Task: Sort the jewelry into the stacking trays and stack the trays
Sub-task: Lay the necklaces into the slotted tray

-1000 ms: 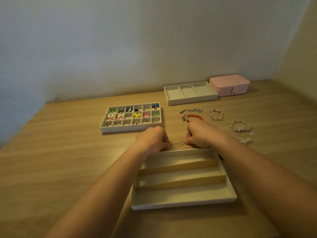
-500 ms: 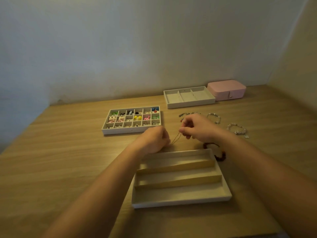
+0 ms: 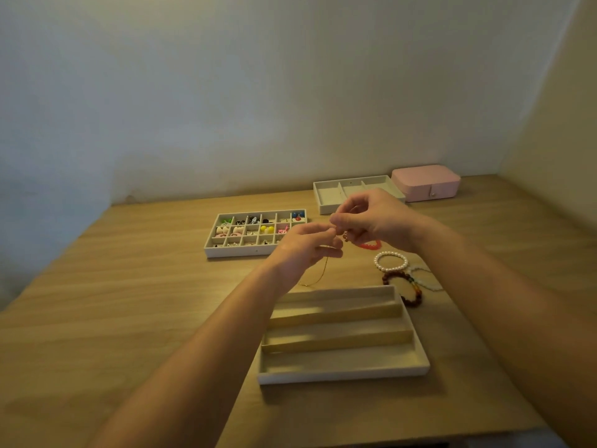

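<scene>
A: Left hand [image 3: 307, 250] was raised over the table [image 3: 129, 318], fingertips pinching the thin gold chain [image 3: 319, 275], other fingers loosely curled.
B: We noted the right hand [image 3: 378, 221] touching it, pinching the chain's top end too.
A: The chain hung nearly upright, low end trailing left, just beyond the three-slot tray [image 3: 339, 376].
B: We logged its slots running left to right.

The wooden table [image 3: 129, 318] carries a slotted tray [image 3: 342, 378], a grid tray [image 3: 239, 251], a three-part tray [image 3: 326, 208], a pink box [image 3: 426, 184] and bracelets [image 3: 390, 253].
</scene>
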Demonstrator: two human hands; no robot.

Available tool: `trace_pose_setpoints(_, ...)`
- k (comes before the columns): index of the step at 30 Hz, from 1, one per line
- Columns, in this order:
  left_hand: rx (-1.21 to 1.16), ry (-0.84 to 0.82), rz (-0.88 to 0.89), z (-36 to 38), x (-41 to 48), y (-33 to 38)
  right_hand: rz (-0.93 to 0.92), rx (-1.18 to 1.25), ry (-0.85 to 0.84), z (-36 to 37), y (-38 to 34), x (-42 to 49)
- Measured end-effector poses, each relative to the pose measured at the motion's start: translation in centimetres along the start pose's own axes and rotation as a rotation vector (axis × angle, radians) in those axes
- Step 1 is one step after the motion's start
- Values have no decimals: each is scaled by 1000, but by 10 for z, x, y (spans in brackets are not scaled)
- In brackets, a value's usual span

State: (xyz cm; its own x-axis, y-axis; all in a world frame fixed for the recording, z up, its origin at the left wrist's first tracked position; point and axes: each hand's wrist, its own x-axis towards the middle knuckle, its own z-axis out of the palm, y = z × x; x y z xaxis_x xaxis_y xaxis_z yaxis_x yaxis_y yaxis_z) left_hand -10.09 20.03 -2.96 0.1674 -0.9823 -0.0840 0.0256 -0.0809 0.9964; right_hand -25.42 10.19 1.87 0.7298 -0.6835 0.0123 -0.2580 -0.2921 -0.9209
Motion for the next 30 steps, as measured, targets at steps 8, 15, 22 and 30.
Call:
trace_pose_setpoints(8,39,29,52,-3,-14,2,78,123,-82,-13,-4,-11)
trace_pose_setpoints(15,29,17,42,-6,-22,15,148,72,-148,-16,4,-21)
trace_pose_setpoints(22,115,-31,26,-6,-21,29,168,15,-256,-9,9,-30)
trace_pose_setpoints(30,140,-69,45,-6,-23,37,131,152,-188,1,11,-30)
